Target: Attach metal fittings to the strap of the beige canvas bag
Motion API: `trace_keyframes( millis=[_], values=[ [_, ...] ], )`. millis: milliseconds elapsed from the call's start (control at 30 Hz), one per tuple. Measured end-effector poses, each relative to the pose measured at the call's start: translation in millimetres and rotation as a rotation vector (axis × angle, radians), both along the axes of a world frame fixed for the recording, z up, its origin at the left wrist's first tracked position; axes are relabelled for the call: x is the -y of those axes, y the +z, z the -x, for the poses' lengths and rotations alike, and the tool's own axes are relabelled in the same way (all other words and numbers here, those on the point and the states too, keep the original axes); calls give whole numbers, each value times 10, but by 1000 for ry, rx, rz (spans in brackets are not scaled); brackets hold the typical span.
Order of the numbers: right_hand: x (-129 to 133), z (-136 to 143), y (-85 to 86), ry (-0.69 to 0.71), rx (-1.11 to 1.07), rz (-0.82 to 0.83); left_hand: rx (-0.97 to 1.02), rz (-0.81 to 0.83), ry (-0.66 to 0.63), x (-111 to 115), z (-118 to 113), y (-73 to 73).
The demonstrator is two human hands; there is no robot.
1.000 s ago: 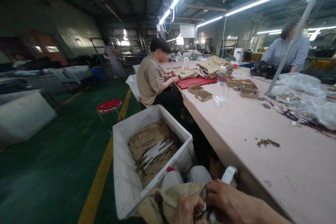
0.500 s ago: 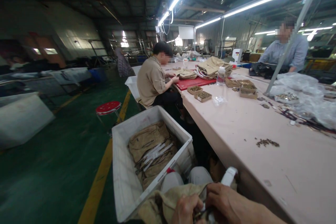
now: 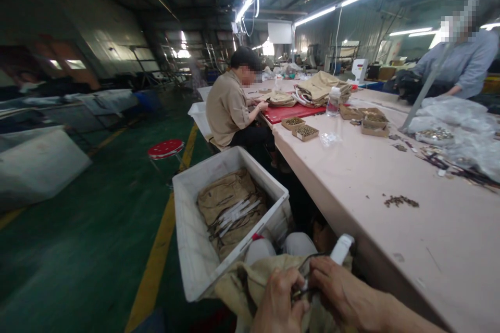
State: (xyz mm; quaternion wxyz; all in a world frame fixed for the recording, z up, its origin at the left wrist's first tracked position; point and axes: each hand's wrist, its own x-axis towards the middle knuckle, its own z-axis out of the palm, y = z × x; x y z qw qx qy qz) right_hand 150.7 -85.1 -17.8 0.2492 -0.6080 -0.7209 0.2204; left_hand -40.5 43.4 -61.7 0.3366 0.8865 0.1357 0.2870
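Observation:
A khaki cloth bag (image 3: 246, 283) lies across my lap, its folds hanging over the near edge of the bin. My left hand (image 3: 279, 299) is closed, thumb and fingers pinching a thin dark strap on the bag. Beside it, my right hand (image 3: 341, 286) has its fingers curled over the same dark strap. A white-wrapped strip (image 3: 342, 248) sticks up behind the right hand, against the table edge. Between the two hands a small bit of white and a brassy glint show; the fingers hide the rest.
A white plastic bin (image 3: 180, 229) holding khaki bags (image 3: 226, 187) stands ahead of my knees. On the pink table (image 3: 351, 177) lie small metal pieces (image 3: 401, 201), boxes of hardware (image 3: 305, 132), a bottle (image 3: 333, 101) and plastic bags (image 3: 461, 119). A seated co-worker (image 3: 230, 101) handles khaki cloth.
The view has tilted down and shifted slightly, so hands and bag appear higher. Both hands keep their hold on the strap. The co-worker at right leans over further.

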Motion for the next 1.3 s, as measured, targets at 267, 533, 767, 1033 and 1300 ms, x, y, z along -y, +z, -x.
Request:
trace_keyframes(
  millis=[267,533,767,1033,1300],
  values=[
    [368,-617,-149,-337,-64,-234,-272,532,-29,-216,-208,527],
    [921,-374,-836,-842,-342,297,-140,742,-31,-647,-160,256],
    [752,239,-1533,-898,-897,362,42,1280,-28,-710,-267,75],
    [506,447,-1216,-880,-902,121,270,1491,125,-772,-275,-135],
    [268,742,-749,-889,-785,49,364,1505,232,-562,-172,-180]
  ],
)
